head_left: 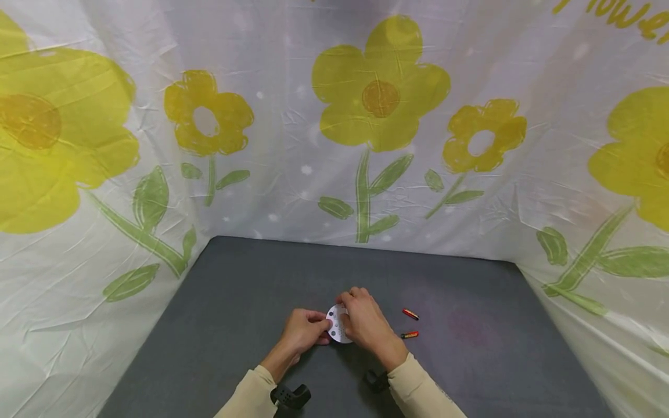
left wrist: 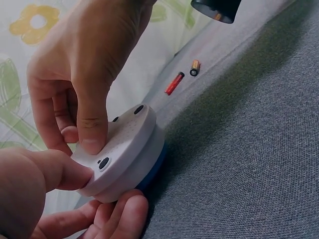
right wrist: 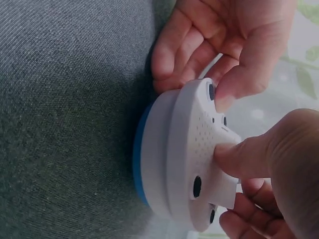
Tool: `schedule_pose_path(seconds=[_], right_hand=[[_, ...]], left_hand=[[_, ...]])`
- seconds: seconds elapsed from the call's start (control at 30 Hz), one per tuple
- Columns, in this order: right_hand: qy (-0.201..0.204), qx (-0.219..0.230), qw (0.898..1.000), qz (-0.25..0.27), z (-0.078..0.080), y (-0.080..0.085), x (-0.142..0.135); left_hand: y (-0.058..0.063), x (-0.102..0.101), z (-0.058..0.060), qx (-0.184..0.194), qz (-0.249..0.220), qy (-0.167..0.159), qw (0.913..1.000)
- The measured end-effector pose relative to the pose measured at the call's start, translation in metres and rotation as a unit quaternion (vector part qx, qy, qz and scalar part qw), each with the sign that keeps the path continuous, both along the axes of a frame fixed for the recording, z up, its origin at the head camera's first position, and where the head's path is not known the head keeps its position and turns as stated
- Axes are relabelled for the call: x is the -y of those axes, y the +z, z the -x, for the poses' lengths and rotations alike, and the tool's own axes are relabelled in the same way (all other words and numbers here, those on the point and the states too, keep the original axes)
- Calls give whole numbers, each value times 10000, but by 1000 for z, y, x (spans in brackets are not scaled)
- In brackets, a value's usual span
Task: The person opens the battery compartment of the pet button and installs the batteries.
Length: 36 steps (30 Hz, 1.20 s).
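Note:
A round white device with a blue underside sits face up on the table, showing black rubber feet and a patch of small holes. My left hand grips its left edge, thumb on top and fingers beneath. From the far right side my right hand reaches over, its thumb pressing a white battery cover that juts from the face. Behind that cover the right fingers are curled, partly hidden. To the right lie two red-and-black batteries, an upper battery and a lower battery.
The dark grey cloth-covered table stretches around the hands. White curtains printed with yellow flowers hang at its back and sides. Black wrist cameras are strapped on both wrists.

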State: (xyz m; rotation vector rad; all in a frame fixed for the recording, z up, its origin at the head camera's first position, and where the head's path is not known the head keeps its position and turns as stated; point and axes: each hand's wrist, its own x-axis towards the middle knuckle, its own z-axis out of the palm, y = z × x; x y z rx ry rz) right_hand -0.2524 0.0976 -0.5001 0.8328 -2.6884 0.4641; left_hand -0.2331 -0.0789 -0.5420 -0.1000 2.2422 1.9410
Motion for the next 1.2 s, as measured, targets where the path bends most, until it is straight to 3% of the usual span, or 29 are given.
schedule_pose_path(seconds=[0.23, 0.7, 1.0, 1.2], right_hand=[[31, -87, 9998, 177, -2, -2, 0], [176, -13, 9945, 1032, 1, -7, -1], [-71, 99, 9941, 1079, 8, 7, -18], [-290, -68, 9934, 1111, 15, 14, -40]], left_hand=[[-1, -1, 0, 78, -50, 68, 9999], [-3, -1, 1, 150, -46, 87, 9998], [-3, 0, 2, 160, -242, 61, 9996], [-3, 0, 1, 202, -197, 95, 9996]])
